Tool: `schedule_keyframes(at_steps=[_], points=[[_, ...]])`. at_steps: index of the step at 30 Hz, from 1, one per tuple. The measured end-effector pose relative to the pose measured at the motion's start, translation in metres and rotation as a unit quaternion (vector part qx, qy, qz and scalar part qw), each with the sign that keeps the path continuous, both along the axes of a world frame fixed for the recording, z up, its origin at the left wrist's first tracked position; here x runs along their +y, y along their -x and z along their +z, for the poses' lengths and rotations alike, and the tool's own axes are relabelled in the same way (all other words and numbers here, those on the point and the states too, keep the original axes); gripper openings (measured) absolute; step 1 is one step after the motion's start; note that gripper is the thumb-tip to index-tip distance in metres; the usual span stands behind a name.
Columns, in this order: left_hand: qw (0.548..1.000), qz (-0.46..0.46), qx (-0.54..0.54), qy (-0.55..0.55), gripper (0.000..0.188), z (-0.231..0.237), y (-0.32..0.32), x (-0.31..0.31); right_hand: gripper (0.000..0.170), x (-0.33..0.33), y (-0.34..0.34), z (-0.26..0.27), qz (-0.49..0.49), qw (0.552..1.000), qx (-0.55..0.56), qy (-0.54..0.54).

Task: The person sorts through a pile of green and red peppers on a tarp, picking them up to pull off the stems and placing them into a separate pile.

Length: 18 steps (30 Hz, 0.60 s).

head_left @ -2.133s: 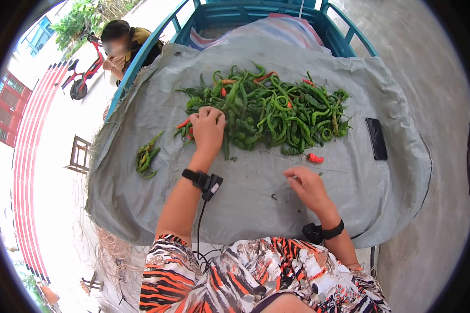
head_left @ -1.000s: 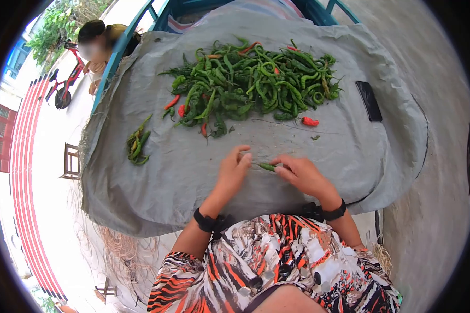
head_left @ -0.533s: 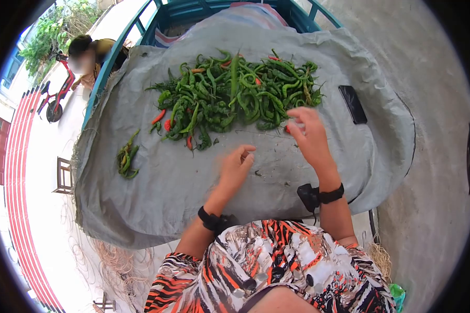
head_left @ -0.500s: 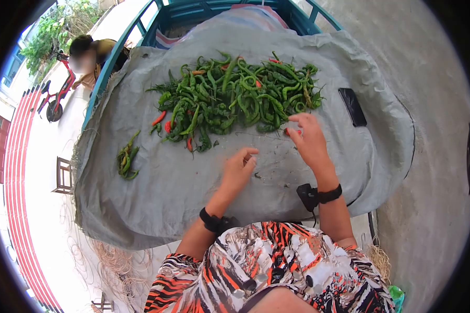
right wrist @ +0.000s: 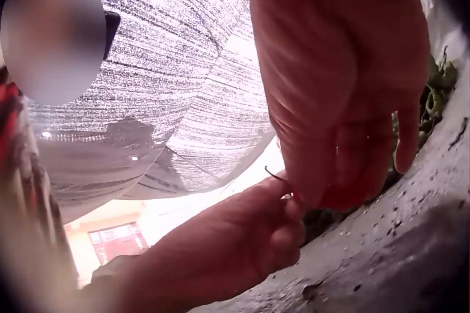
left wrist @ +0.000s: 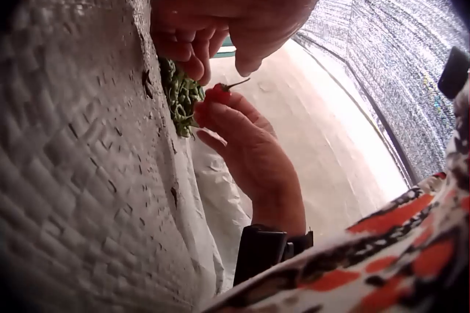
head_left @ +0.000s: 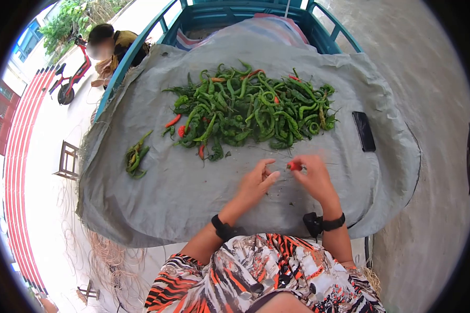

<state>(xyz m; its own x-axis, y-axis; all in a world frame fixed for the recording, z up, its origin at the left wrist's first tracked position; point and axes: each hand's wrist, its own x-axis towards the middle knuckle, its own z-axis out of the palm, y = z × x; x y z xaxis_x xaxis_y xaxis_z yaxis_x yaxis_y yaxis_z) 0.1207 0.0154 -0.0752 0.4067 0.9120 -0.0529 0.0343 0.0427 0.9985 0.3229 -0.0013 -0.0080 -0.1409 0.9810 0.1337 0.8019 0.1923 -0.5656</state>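
Observation:
My right hand [head_left: 315, 178] pinches a short red chili pepper [head_left: 293, 166] between thumb and fingers, over the grey sheet [head_left: 209, 203]. In the left wrist view the thin stem of the red pepper [left wrist: 215, 98] sticks out toward my left hand [left wrist: 235, 5]. My left hand [head_left: 255, 183] faces it from the left, thumb and index finger apart, fingers loosely bent, thumb tip near the stem. The right wrist view shows the curved stem [right wrist: 276, 174] between both hands. Beyond the hands lies a wide pile of green chili peppers [head_left: 256, 107], with a few red ones in it.
A small heap of green peppers [head_left: 136, 156] lies at the left of the sheet. A black phone [head_left: 364, 131] rests at the right. Behind are a teal cart rail [head_left: 133, 60] and a striped cloth [head_left: 256, 31]. Another person [head_left: 124, 44] is beside the cart.
A green pepper held in my right hand has gone onto the pile. My right hand has then picked the red pepper off the sheet and brought it nearer my left hand.

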Motion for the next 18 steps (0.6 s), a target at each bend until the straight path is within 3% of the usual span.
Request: schedule_keyframes(at_steps=[2,6,8,11,12,15,18], points=[[0.997,-0.014,-0.071,0.009,0.026,-0.003,-0.002,0.002,0.023,-0.006,0.015,-0.003,0.029,0.992,0.094,0.076],[1.000,-0.017,-0.019,0.017,0.023,-0.001,0.011,0.006,0.023,-0.012,0.034,-0.007,0.005,0.959,0.217,0.180],[0.997,-0.032,-0.044,0.051,0.023,0.008,0.019,0.005,0.023,-0.013,0.032,-0.017,0.004,0.959,0.211,0.192],[0.998,-0.020,-0.050,-0.019,0.025,0.007,0.020,0.002,0.024,-0.011,0.038,-0.011,0.008,0.956,0.207,0.208],[0.999,-0.011,-0.040,0.003,0.025,0.008,0.023,0.004,0.025,-0.010,0.041,-0.008,0.011,0.955,0.206,0.212],[0.998,0.027,-0.029,0.038,0.025,0.016,0.041,0.019,0.026,-0.014,0.045,-0.025,-0.062,0.957,0.255,0.122],[0.992,0.091,-0.083,0.004,0.023,0.040,0.070,0.042,0.027,-0.016,0.032,-0.029,-0.006,0.976,0.169,0.134]])
